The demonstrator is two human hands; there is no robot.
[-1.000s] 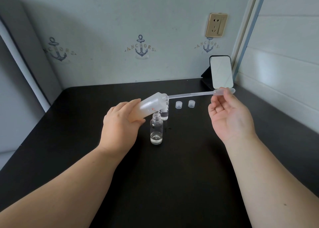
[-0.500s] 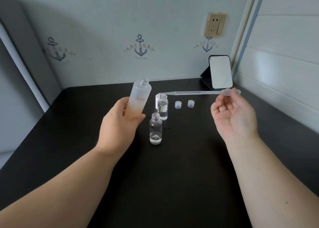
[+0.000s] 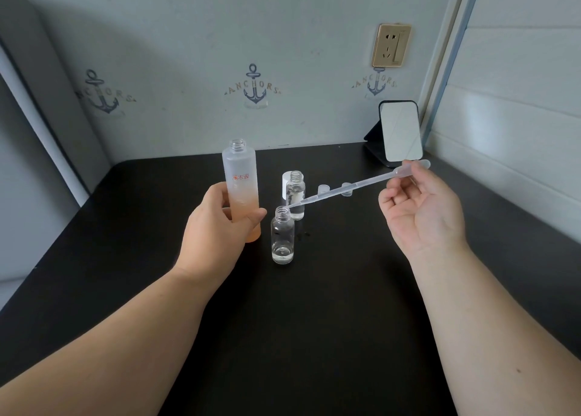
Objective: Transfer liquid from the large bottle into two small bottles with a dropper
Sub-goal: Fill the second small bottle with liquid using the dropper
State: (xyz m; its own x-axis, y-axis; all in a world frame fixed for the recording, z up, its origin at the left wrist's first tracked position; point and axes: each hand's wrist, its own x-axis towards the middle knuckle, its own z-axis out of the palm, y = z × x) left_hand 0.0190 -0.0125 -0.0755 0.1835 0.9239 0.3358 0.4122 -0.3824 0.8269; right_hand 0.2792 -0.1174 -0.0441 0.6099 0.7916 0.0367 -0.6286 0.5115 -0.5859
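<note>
My left hand [image 3: 217, 230] grips the large frosted bottle [image 3: 240, 179], open-necked and upright, its lower part tinted orange. My right hand [image 3: 421, 208] pinches the bulb of a clear plastic dropper [image 3: 355, 186]. The dropper slants down to the left, and its tip sits at the mouth of the near small glass bottle [image 3: 283, 238], which holds a little clear liquid at the bottom. A second small bottle [image 3: 296, 195] stands just behind it, with more liquid inside.
Two small clear caps [image 3: 323, 189] [image 3: 346, 188] lie behind the dropper on the black table [image 3: 314, 321]. A white cap [image 3: 286, 179] stands behind the far bottle. A small mirror [image 3: 401, 132] leans at the back right corner. A few drops wet the table beside the bottles.
The large bottle went from tilted with the dropper in its neck to upright. The dropper came out and swung down, its tip now at the near small bottle's mouth.
</note>
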